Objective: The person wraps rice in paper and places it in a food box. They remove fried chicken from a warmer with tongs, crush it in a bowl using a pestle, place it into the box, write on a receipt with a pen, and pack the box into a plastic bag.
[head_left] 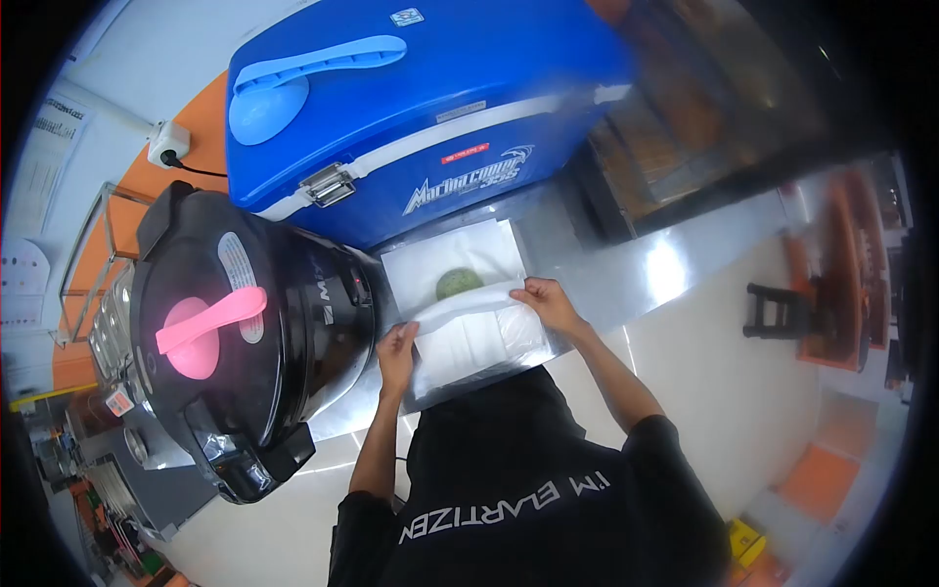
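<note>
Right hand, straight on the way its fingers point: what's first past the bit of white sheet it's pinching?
Likely the green round lump, partly behind the raised white sheet. Height of the right hand above it is unclear, so it might pass over.

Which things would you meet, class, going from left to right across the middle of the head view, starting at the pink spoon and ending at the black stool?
Pink spoon → left hand → round green lump → right hand → black stool

You are wearing a black top (489, 440) with white lettering (494, 516), and facing a white sheet (455, 342), a mottled green mound (459, 284), a blue, white-trimmed cooler (430, 93), a black cooker (259, 362) and a pink scoop (198, 354).
</note>
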A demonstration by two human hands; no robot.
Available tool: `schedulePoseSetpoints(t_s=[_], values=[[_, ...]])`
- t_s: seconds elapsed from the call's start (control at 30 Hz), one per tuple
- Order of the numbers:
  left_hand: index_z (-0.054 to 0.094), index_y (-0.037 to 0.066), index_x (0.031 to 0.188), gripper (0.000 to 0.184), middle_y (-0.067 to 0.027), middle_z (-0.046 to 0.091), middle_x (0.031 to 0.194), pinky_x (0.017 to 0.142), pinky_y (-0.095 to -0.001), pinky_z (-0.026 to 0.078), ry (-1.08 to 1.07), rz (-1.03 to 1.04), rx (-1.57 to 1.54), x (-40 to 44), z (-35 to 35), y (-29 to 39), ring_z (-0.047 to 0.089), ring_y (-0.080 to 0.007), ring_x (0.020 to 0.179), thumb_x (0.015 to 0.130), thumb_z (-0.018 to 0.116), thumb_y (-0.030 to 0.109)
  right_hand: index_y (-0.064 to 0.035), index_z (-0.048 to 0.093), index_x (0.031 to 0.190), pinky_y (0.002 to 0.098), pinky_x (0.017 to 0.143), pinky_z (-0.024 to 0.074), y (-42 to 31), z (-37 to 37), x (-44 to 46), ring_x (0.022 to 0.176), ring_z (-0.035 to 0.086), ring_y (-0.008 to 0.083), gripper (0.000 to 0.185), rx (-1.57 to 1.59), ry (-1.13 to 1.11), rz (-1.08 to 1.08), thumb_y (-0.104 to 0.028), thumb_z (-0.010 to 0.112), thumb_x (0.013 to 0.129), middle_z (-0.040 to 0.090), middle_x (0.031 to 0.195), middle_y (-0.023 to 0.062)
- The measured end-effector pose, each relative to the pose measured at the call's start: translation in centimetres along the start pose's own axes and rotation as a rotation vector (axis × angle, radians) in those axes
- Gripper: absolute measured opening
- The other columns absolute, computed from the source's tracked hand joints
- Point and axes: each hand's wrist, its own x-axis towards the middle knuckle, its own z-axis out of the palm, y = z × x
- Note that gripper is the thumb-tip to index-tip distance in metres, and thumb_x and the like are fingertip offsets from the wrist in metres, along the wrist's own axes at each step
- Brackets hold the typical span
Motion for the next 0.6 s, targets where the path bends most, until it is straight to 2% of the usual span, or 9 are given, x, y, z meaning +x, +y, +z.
schedulePoseSetpoints(t_s=[0.17, 0.23, 0.33, 0.37, 0.43, 0.47, 0.53, 0.57, 0.6], values=[[0.046, 0.003, 0.064, 0.053, 0.0071, 0.034, 0.063, 0.055, -0.0307, 0.026, 0.158, 0.035, 0.079, 2.7, 1.3, 0.9, 0.03, -0.0065, 0.064, 0.102, 0.074, 0.026, 0.0014, 0.063, 0.088, 0.0359, 0.07, 0.0469, -2.4, 0.3, 2.4, 0.069, 0.056, 0.0189, 0.042, -0.041, 0.117, 0.042, -0.035, 0.063, 0.108, 0.065, 0.075, 0.0159], [0.047, 0.003, 0.063, 0.053, 0.0055, 0.034, 0.061, 0.055, -0.0324, 0.027, 0.231, 0.124, 0.195, 2.7, 2.0, 1.2, 0.03, -0.0071, 0.063, 0.103, 0.073, 0.026, 0.0025, 0.058, 0.085, 0.0407, 0.068, 0.0449, -3.8, 0.7, 2.2, 0.066, 0.054, 0.0267, 0.048, -0.132, 0.185, -0.022, -0.038, 0.058, 0.11, 0.059, 0.071, 0.0204], [0.055, 0.001, 0.067, 0.047, 0.0026, 0.038, 0.057, 0.054, -0.0323, 0.031, 0.298, 0.106, 0.147, 3.1, 2.2, -0.1, 0.034, -0.0083, 0.06, 0.103, 0.072, 0.026, 0.0019, 0.061, 0.093, 0.0531, 0.078, 0.0476, -4.3, 0.7, 2.4, 0.088, 0.061, 0.0531, 0.044, -0.2, 0.148, 0.054, -0.038, 0.054, 0.11, 0.066, 0.088, 0.0308], [0.059, 0.0, 0.069, 0.044, 0.0015, 0.04, 0.055, 0.054, -0.0318, 0.033, 0.312, 0.077, 0.091, 3.2, 2.2, -0.9, 0.036, -0.0088, 0.058, 0.103, 0.072, 0.025, 0.0022, 0.061, 0.094, 0.0529, 0.078, 0.0478, -4.6, 0.5, 2.5, 0.087, 0.062, 0.053, 0.044, -0.195, 0.14, 0.073, -0.038, 0.054, 0.11, 0.066, 0.088, 0.0306], [0.067, 0.0, 0.091, 0.03, -0.005, 0.058, 0.072, 0.066, -0.0324, 0.043, 0.364, 0.049, 0.046, 2.5, 2.3, -0.3, 0.051, -0.0135, 0.07, 0.103, 0.072, 0.026, 0.003, 0.062, 0.095, 0.0527, 0.077, 0.0481, -5.2, -0.1, 2.7, 0.086, 0.062, 0.0526, 0.044, -0.186, 0.13, 0.114, -0.038, 0.054, 0.109, 0.067, 0.088, 0.0302], [0.071, -0.001, 0.101, 0.027, -0.0083, 0.067, 0.081, 0.072, -0.0327, 0.048, 0.389, 0.035, 0.024, 2.4, 2.4, 0.2, 0.059, -0.0159, 0.075, 0.103, 0.072, 0.027, 0.0031, 0.061, 0.093, 0.049, 0.073, 0.0468, -4.6, -0.2, 2.9, 0.079, 0.058, 0.0433, 0.044, -0.169, 0.136, 0.09, -0.038, 0.055, 0.11, 0.063, 0.082, 0.0263], [0.063, 0.0, 0.125, 0.04, -0.0143, 0.066, 0.113, 0.094, -0.039, 0.046, 0.475, 0.241, 0.245, 2.3, 4.0, 2.1, 0.06, -0.0268, 0.105, 0.1, 0.075, 0.029, 0.0035, 0.061, 0.089, 0.0416, 0.066, 0.0442, -3.5, 0.0, 3.2, 0.065, 0.05, 0.0245, 0.046, -0.135, 0.142, 0.046, -0.037, 0.057, 0.11, 0.057, 0.07, 0.0186], [0.059, 0.001, 0.137, 0.052, -0.0174, 0.065, 0.128, 0.105, -0.0422, 0.045, 0.515, 0.341, 0.357, 2.1, 5.0, 3.2, 0.061, -0.0323, 0.12, 0.098, 0.076, 0.03, 0.0032, 0.062, 0.093, 0.0438, 0.071, 0.0466, -3.2, -0.1, 3.2, 0.072, 0.056, 0.0314, 0.043, -0.126, 0.127, 0.072, -0.036, 0.058, 0.109, 0.061, 0.076, 0.0208], [0.051, 0.003, 0.145, 0.065, -0.0196, 0.054, 0.143, 0.114, -0.0497, 0.035, 0.349, 0.395, 0.461, 2.0, 5.7, 5.4, 0.048, -0.0374, 0.134, 0.096, 0.078, 0.034, 0.003, 0.063, 0.098, 0.046, 0.076, 0.0489, -3.6, -0.4, 3.2, 0.079, 0.062, 0.0384, 0.04, -0.118, 0.108, 0.099, -0.035, 0.059, 0.107, 0.065, 0.082, 0.0231]])
